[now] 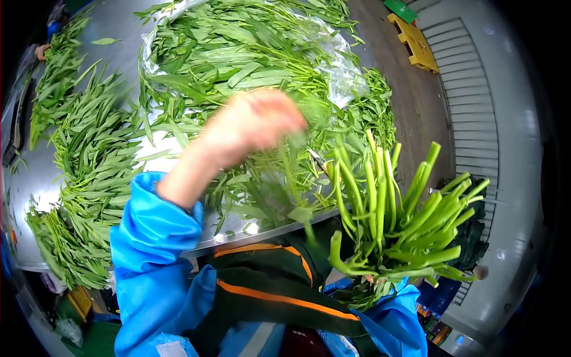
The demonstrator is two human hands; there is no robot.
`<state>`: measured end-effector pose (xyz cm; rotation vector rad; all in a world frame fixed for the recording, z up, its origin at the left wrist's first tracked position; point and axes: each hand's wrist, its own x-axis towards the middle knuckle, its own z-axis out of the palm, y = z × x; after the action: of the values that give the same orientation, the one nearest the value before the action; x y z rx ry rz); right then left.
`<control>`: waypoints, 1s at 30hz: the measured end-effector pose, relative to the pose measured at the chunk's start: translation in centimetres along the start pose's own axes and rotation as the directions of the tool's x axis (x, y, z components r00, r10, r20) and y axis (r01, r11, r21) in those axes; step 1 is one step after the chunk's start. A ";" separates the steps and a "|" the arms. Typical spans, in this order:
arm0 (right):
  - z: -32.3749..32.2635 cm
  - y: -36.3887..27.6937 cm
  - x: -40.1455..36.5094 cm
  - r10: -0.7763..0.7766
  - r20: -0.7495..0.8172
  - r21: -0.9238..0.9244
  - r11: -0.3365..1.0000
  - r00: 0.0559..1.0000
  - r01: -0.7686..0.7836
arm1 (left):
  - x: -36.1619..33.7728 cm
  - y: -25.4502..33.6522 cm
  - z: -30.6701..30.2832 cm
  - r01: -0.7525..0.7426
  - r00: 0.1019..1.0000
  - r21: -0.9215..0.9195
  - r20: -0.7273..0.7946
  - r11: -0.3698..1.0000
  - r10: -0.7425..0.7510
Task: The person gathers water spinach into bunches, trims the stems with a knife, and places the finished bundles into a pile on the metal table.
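My left hand (256,122) is raised over the table, smeared by motion, so its fingers do not show clearly. Blurred green leaves hang beside and below it. At the lower right, my right hand (370,278) grips a bunch of water spinach (410,214) with the thick cut stems pointing up and away. That bunch hides most of the hand. Beneath my left hand, loose water spinach (256,178) is strewn up to the table's near edge. A small blade-like metal piece (318,158) shows among the stems, partly covered.
A large heap of water spinach (238,47) lies on a clear plastic bag (342,71). More bunches (95,143) line the left of the metal table (119,47). Another person's hand (41,52) shows at the far left. A yellow pallet (416,44) stands beyond on the floor.
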<state>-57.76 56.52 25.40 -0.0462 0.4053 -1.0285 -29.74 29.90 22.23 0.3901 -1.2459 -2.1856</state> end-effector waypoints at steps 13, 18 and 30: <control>0.1 0.6 0.2 -0.023 -0.103 -0.032 0.999 0.994 0.019 | 0.7 3.9 0.2 0.107 0.993 0.284 0.024 0.953 -0.119; -0.1 0.9 0.1 -0.014 -0.112 -0.009 1.000 0.994 0.013 | 0.0 3.0 -0.8 0.067 0.983 0.123 -0.177 0.990 -0.045; 0.0 2.0 -0.3 -0.085 -0.290 -0.123 0.991 0.953 0.051 | -0.3 0.8 -0.7 0.122 0.990 0.017 -0.074 0.992 -0.120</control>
<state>-56.30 57.78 25.01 -0.0091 0.7399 -1.0827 -28.86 29.30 22.50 0.5619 -1.2361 -2.2393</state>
